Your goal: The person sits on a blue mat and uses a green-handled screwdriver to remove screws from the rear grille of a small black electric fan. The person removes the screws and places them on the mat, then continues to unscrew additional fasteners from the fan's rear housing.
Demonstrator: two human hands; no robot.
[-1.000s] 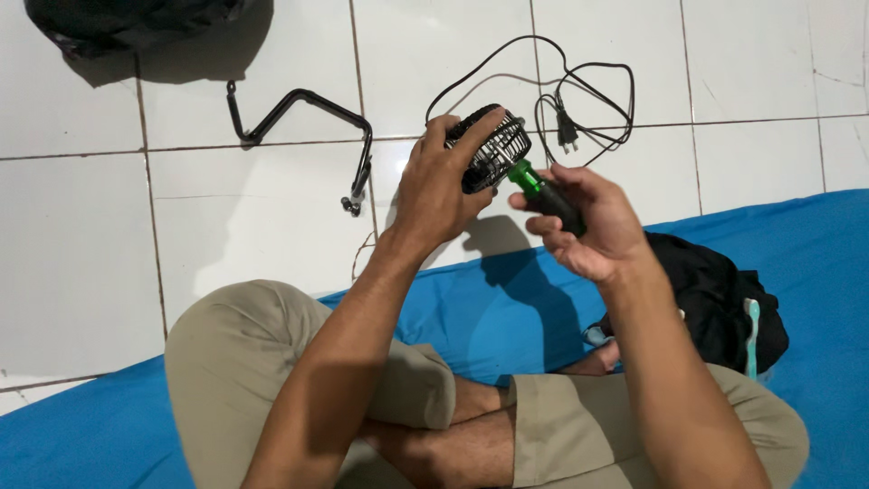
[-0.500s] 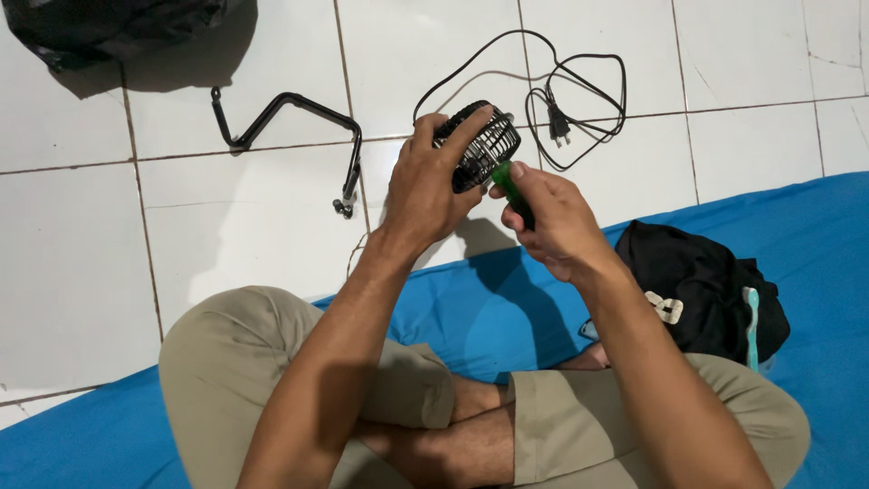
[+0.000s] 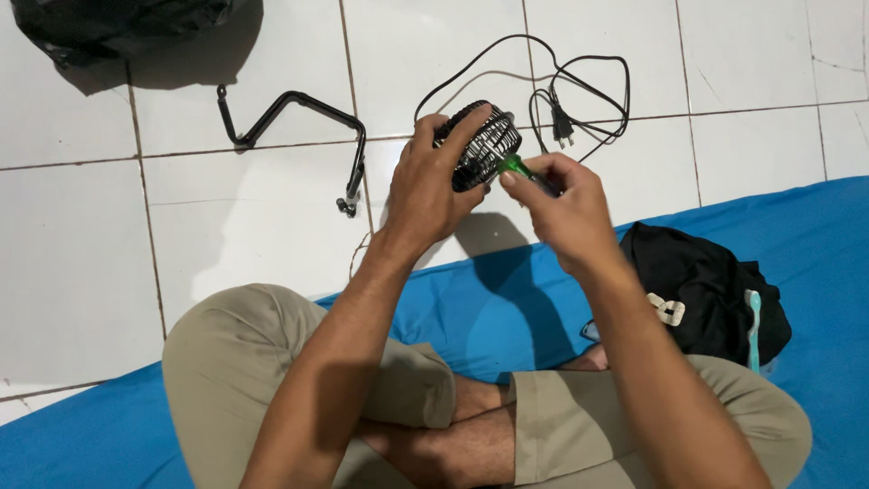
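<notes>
Left hand [image 3: 433, 186] grips small black wire-cage fan [image 3: 480, 145]; right hand [image 3: 563, 210] clamps green-handled screwdriver [image 3: 523, 172] against cage, above white tiled floor [image 3: 181, 226].

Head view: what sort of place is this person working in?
Probably a home floor, not a workshop. The person sits cross-legged on a blue mat over white floor tiles, with black clothing lying beside them and no bench in view.

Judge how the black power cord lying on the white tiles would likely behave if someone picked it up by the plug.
The cord lies in loose, overlapping loops, so it is probably floppy and would dangle. It looks thin, so likely light. One end seems to run toward the small wire-caged fan held in the left hand, so lifting the plug might tug it.
</notes>
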